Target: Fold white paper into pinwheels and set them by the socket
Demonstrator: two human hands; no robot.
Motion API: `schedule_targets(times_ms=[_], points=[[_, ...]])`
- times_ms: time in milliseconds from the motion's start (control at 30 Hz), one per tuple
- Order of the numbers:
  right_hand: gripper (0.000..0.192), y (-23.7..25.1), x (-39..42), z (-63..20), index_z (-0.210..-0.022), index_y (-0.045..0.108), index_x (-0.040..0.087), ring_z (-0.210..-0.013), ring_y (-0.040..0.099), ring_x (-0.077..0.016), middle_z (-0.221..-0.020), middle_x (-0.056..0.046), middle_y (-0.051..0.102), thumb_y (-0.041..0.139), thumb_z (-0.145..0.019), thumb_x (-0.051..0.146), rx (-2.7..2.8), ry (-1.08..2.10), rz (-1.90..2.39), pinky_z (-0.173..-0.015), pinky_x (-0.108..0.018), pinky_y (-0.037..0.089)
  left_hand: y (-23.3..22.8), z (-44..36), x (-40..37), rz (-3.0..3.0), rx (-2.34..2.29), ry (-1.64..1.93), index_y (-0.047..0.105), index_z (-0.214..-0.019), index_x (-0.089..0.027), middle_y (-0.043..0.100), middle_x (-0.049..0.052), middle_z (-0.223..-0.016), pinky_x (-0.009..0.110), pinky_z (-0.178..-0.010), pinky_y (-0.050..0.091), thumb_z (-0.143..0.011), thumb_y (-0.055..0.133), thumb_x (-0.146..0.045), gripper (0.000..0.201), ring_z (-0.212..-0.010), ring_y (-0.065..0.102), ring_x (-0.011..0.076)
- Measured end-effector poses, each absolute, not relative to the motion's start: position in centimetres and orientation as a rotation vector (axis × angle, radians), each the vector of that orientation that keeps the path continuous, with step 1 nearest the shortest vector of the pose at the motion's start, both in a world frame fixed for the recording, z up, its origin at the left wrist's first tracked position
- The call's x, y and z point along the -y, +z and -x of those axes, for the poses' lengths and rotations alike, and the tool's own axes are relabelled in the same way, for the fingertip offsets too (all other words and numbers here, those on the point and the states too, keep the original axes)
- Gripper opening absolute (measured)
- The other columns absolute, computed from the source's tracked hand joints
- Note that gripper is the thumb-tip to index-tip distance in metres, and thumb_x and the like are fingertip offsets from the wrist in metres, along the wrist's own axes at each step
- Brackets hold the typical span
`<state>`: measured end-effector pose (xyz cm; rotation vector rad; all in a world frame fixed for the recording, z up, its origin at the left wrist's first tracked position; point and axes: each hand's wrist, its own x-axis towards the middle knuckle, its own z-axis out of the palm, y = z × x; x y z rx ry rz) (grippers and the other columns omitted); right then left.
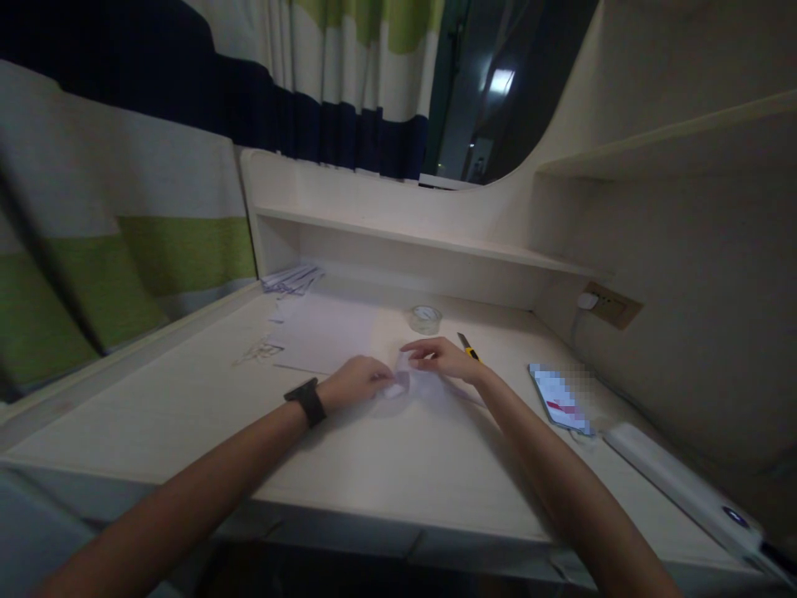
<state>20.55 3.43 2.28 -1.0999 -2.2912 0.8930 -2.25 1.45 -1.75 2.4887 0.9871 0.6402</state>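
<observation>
Low over the middle of the desk, a small piece of white paper (403,371), bent or folded, is held between both hands. My left hand (358,382), with a dark watch on its wrist, pinches the paper's left edge. From the right, my right hand (443,359) grips its upper edge with curled fingers. Under or beside the right hand lies another pale sheet, partly covered by the arm. A yellow utility knife (468,346) sits just behind the right wrist. The roll of clear tape (426,317) lies farther back.
White sheets (327,328) lie at left-centre, with paper strips (292,279) stacked in the back left corner and scraps (261,350) nearby. To the right are a lit phone (560,399) and a long white device (678,482). A low shelf (423,239) spans the back.
</observation>
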Motion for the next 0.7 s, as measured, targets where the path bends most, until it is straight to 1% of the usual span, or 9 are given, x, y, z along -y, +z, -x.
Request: schedule_targets(times_ms=[133,233,333,433,500,700], points=[[0.038,2.9,-3.5,-20.3,-0.108,0.065,0.013,-0.071,0.058,-0.0132,-0.082,-0.004,0.067,0.064,-0.074,0.029,2.363,0.914,1.086,-0.068,-0.026,0.045,-2.1,2.2,-1.7,-2.464,-1.052,0.702,0.072,-0.089,-0.016,0.071,0.01,-0.087,0.028,-0.067,0.039,-0.082,0.053,-0.031,0.025,-0.076,0.062,0.0211],[0.038,3.0,-2.6,-20.5,-0.107,0.066,0.014,-0.072,0.057,-0.0127,-0.081,-0.003,0.066,0.067,-0.072,0.029,2.403,0.94,1.04,-0.068,-0.026,0.043,-2.1,2.1,-1.6,-2.403,-1.096,0.76,0.069,-0.091,-0.017,0.07,0.009,-0.088,0.029,-0.067,0.039,-0.078,0.057,-0.028,0.021,-0.077,0.061,0.0212],[0.037,2.7,-1.9,-20.8,-0.104,0.067,0.016,-0.071,0.054,-0.0118,-0.081,-0.002,0.065,0.07,-0.069,0.029,2.447,0.865,1.026,-0.067,-0.024,0.041,-1.9,2.0,-1.3,-2.377,-1.135,0.788,0.066,-0.089,-0.016,0.068,0.007,-0.084,0.028,-0.064,0.039,-0.077,0.059,-0.028,0.019,-0.074,0.06,0.0199],[0.026,2.1,-1.6,-20.9,-0.096,0.07,0.016,-0.066,0.051,-0.0105,-0.079,-0.002,0.065,0.067,-0.074,0.028,2.439,0.765,1.016,-0.063,-0.023,0.039,-1.8,1.8,-1.0,-2.39,-1.144,0.769,0.065,-0.084,-0.016,0.068,0.006,-0.082,0.027,-0.064,0.039,-0.077,0.058,-0.027,0.015,-0.073,0.06,0.0185],[0.02,1.7,-1.5,-21.0,-0.092,0.071,0.016,-0.065,0.051,-0.0107,-0.078,-0.002,0.065,0.065,-0.076,0.026,2.428,0.742,1.001,-0.062,-0.023,0.038,-1.7,1.6,-0.9,-2.394,-1.148,0.753,0.066,-0.084,-0.016,0.068,0.006,-0.082,0.026,-0.065,0.039,-0.077,0.057,-0.024,0.013,-0.073,0.059,0.0177],[0.022,1.8,-1.4,-21.2,-0.094,0.071,0.017,-0.067,0.052,-0.0113,-0.08,-0.003,0.065,0.067,-0.073,0.021,2.428,0.772,1.0,-0.062,-0.023,0.04,-1.1,1.6,-0.4,-2.519,-1.047,0.675,0.068,-0.095,-0.015,0.069,0.009,-0.088,0.027,-0.071,0.04,-0.077,0.052,-0.014,0.023,-0.078,0.06,0.0187]])
